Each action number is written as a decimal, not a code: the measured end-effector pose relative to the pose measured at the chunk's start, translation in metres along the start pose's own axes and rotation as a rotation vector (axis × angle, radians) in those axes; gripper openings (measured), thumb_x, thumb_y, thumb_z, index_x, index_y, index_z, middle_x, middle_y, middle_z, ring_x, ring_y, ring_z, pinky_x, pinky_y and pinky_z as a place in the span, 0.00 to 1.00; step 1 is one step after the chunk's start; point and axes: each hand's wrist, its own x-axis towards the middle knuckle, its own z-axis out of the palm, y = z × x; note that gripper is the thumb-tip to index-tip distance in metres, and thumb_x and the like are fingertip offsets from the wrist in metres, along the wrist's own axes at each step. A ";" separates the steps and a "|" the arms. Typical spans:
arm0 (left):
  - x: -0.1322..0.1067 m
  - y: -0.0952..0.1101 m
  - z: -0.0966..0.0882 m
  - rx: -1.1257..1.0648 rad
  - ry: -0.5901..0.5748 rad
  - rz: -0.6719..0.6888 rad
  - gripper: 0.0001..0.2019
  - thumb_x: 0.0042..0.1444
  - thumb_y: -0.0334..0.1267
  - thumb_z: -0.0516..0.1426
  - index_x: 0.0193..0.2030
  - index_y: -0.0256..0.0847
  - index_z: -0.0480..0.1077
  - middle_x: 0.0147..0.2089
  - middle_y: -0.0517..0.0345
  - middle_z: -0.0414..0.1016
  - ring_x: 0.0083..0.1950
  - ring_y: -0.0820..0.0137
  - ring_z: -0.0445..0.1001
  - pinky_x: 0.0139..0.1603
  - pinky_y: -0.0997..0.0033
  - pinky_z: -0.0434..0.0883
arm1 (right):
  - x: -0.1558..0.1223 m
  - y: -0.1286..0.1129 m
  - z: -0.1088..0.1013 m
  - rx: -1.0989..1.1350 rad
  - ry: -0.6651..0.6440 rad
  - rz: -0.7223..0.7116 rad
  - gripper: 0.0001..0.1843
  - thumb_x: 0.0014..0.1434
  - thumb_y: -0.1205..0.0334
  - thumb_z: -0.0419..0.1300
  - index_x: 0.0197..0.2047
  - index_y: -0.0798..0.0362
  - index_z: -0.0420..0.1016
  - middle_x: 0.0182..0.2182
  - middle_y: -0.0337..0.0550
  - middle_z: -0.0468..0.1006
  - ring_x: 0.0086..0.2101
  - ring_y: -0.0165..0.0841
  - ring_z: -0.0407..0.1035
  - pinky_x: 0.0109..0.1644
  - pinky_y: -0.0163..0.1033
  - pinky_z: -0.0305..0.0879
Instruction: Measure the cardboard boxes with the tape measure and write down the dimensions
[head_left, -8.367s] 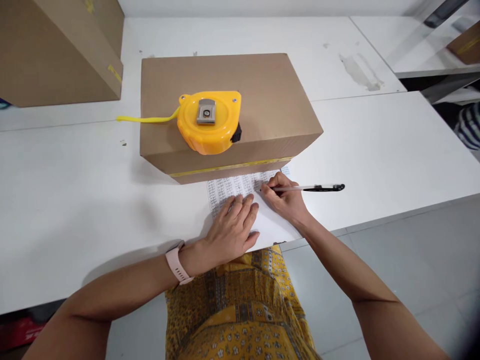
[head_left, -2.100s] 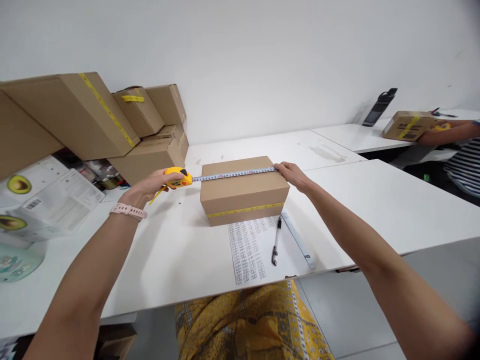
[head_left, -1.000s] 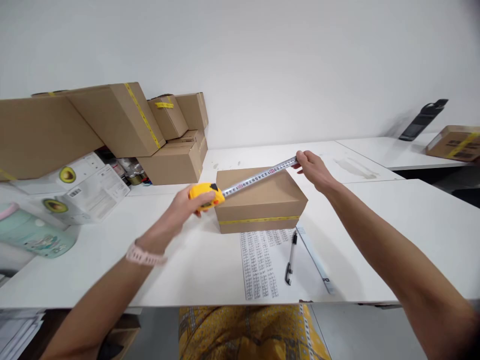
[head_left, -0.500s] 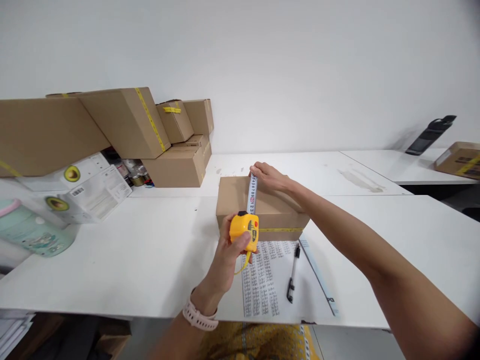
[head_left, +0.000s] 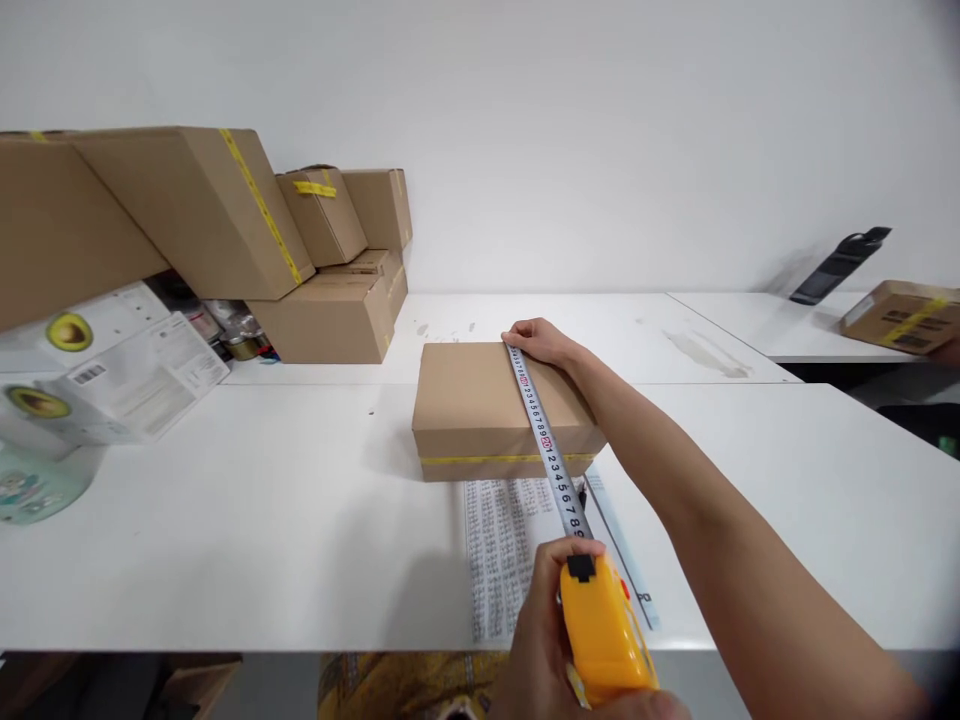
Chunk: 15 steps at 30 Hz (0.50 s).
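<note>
My left hand [head_left: 541,630] grips the yellow case of a tape measure [head_left: 604,630] low in the view, in front of the table edge. From the case, the metal blade stretches away across the top of a closed cardboard box [head_left: 465,390]. At the box's far edge, my right hand [head_left: 546,342] pinches the blade's end. Under the box's near side lies a printed sheet [head_left: 499,580] with rows of small marks. A pen is mostly hidden behind the blade; only its dark tip [head_left: 582,494] shows.
Cardboard boxes [head_left: 322,320] are stacked at the left, above white cartons [head_left: 150,375] with avocado pictures. A green bottle [head_left: 37,485] stands at the left edge. To the right are a black bottle [head_left: 840,265] and another taped box [head_left: 900,318], with what seems a person's hand beside it.
My left hand has pulled the tape case toward me and to the right, so more blade is out. My right hand stays at the box's far edge. The view has shifted slightly.
</note>
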 end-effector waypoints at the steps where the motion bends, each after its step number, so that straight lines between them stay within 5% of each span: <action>1: -0.001 0.002 0.000 0.029 -0.002 -0.010 0.39 0.36 0.31 0.74 0.56 0.48 0.64 0.41 0.61 0.67 0.31 0.76 0.66 0.29 0.76 0.68 | 0.001 0.002 0.000 0.008 -0.007 -0.002 0.19 0.60 0.46 0.62 0.27 0.50 0.68 0.26 0.38 0.70 0.30 0.33 0.63 0.38 0.41 0.60; 10: -0.011 0.034 -0.001 0.081 0.043 -0.036 0.31 0.39 0.28 0.68 0.52 0.46 0.66 0.39 0.62 0.67 0.28 0.79 0.62 0.27 0.78 0.63 | -0.007 -0.002 -0.003 -0.033 0.003 0.027 0.18 0.64 0.51 0.61 0.27 0.50 0.66 0.27 0.38 0.69 0.30 0.33 0.62 0.38 0.41 0.59; 15: -0.006 0.038 -0.001 0.114 0.046 -0.013 0.31 0.41 0.36 0.70 0.54 0.44 0.69 0.42 0.58 0.70 0.34 0.74 0.67 0.34 0.74 0.69 | -0.004 0.001 0.000 -0.025 0.017 0.026 0.20 0.63 0.47 0.62 0.26 0.49 0.65 0.26 0.38 0.69 0.29 0.33 0.62 0.39 0.42 0.61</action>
